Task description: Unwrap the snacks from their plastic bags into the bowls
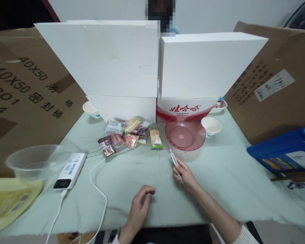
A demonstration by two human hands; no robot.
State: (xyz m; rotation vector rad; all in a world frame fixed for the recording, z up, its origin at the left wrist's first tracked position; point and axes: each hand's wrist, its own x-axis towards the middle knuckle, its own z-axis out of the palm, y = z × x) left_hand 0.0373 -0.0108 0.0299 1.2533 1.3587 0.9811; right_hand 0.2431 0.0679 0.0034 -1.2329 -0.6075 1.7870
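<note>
My right hand (185,175) is closed around a slim silvery-white tool (173,158); its exact kind is hard to make out. The tool's tip points up and away, just short of the pink see-through plastic bowl (185,145). My left hand (140,206) hovers near the table's front edge with loosely bent fingers, thumb apart from the forefinger and nothing held. Beyond both hands lies a pile of small wrapped snacks (130,140), with a green-and-clear packet (156,139) at its right end.
White boxes (112,61) form a wall at the back, a person partly behind them. White paper bowls (211,126) stand near it. On the left are a power bank (70,171) with white cables and a clear bowl (38,166). A blue container (287,149) stands right.
</note>
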